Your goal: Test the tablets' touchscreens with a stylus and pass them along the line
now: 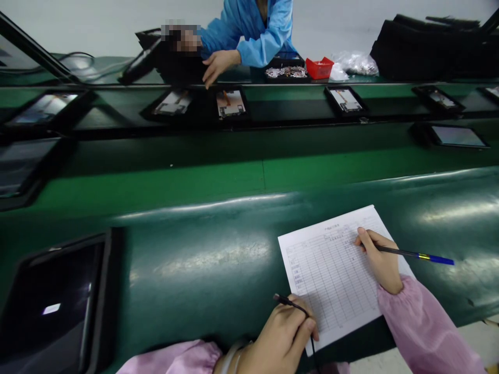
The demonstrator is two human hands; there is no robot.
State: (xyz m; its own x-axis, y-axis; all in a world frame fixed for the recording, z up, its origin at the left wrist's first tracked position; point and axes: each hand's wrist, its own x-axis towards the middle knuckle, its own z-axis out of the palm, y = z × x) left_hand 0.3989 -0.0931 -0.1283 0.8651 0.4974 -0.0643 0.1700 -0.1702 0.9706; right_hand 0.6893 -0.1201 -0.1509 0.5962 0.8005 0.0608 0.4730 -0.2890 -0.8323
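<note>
A printed form (331, 291) with a ruled grid and a few handwritten marks lies tilted on the green work surface. Over its upper right part, my right hand (380, 259) is closed around a blue-capped pen (413, 254), the tip end pointing at the paper and hidden by the fingers. My left hand (283, 332) is closed on a black cable (298, 306) and rests against the form's lower left edge. The cable's small plug sticks out to the left past the knuckles. Pink sleeves cover both of my forearms.
A dark tablet (50, 301) in a black tray lies at the left. Beyond runs a green belt (218, 171) carrying opened devices (232, 103) in trays. Across it, a co-worker in blue (257, 36) handles a dark item. A red bin (319, 68) stands at the far side.
</note>
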